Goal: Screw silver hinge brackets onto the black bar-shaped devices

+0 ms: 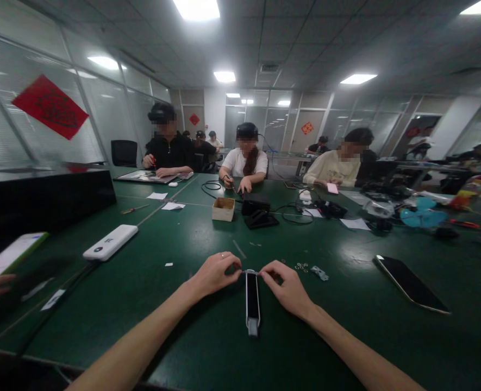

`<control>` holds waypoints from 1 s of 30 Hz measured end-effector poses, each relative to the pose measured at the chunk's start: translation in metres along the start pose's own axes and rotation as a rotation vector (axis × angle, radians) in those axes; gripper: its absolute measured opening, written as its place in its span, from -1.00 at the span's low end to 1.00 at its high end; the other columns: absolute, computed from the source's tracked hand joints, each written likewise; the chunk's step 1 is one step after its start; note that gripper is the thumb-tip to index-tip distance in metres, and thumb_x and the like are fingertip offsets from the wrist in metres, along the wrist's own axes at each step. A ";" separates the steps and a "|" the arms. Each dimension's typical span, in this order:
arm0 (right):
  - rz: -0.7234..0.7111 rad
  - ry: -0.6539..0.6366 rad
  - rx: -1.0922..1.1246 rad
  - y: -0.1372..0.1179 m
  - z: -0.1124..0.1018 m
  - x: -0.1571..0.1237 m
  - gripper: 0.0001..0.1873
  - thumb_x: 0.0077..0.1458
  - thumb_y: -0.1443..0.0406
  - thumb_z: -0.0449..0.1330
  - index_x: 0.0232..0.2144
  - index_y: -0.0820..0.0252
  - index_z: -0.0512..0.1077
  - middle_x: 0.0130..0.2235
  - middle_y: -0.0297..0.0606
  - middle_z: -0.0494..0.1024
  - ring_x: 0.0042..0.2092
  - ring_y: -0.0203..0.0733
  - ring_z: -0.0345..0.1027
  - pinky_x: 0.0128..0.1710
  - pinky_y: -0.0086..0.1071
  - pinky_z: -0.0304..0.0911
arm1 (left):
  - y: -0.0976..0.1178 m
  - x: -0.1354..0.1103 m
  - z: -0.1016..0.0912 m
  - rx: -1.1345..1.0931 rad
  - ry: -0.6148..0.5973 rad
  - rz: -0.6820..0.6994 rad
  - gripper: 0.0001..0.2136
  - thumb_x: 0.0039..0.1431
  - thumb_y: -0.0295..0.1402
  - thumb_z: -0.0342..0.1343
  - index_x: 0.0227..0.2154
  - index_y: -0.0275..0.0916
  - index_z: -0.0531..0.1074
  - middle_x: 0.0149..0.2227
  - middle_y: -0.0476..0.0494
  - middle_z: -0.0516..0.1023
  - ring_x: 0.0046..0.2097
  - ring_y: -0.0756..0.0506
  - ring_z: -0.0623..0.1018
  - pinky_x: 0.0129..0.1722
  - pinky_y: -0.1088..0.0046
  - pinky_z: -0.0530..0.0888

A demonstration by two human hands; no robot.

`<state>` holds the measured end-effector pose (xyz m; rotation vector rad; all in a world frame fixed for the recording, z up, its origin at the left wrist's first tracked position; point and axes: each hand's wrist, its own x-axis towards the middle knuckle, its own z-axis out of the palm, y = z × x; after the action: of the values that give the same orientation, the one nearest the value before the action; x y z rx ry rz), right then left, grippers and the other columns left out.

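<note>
A slim, long device [253, 298] with a black face, pale frame and grey block at its near end lies on the green table in front of me. My left hand [219, 274] is closed in a pinch at the left of its far end. From the right, my right hand [286, 285] pinches at the same end. Whatever is between the fingertips is too small to make out. Several small rings [301, 266] and a crumpled grey-blue piece [319, 273] lie just beyond my right hand.
A phone [412, 285] lies at right, a white power bank [110, 243] at left. Another person's hand holds a phone [14, 254] at the left edge. Farther back are a small box [223, 209], a black device [256, 205] with cables, and blue fan blades [423, 214]. Several people sit opposite.
</note>
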<state>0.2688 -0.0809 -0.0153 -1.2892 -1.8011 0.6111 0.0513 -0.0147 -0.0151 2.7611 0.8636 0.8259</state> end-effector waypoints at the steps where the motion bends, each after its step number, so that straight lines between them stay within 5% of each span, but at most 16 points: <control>1: -0.031 0.005 -0.060 0.003 -0.002 0.000 -0.76 0.13 0.18 0.08 -0.39 0.18 0.47 -0.36 -0.23 0.46 -0.35 -0.18 0.29 -0.37 -0.33 0.20 | -0.003 0.000 -0.001 0.015 -0.028 -0.020 -0.92 0.12 -0.45 0.10 -0.30 -0.27 0.40 -0.33 -0.06 0.49 -0.30 -0.03 0.48 -0.29 0.48 0.41; 8: -0.036 -0.001 -0.181 0.020 -0.004 0.002 -0.82 0.12 0.26 0.09 -0.29 0.16 0.48 -0.27 -0.20 0.48 -0.28 -0.14 0.33 -0.29 -0.27 0.27 | -0.006 -0.001 0.000 0.010 -0.165 -0.075 -0.91 0.16 -0.44 0.07 -0.27 -0.24 0.41 -0.30 -0.04 0.49 -0.30 -0.02 0.48 -0.32 0.52 0.38; 30: -0.025 -0.037 -0.164 0.017 0.001 0.003 -0.84 0.07 0.34 0.10 -0.33 0.17 0.49 -0.33 -0.24 0.49 -0.32 -0.17 0.32 -0.30 -0.28 0.26 | -0.004 0.001 0.015 -0.124 -0.168 -0.129 -0.85 0.24 -0.38 0.03 -0.21 -0.22 0.47 -0.24 -0.06 0.53 -0.22 -0.04 0.51 -0.23 0.48 0.42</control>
<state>0.2767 -0.0720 -0.0282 -1.3690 -1.9282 0.4848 0.0583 -0.0104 -0.0283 2.5916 0.9144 0.5942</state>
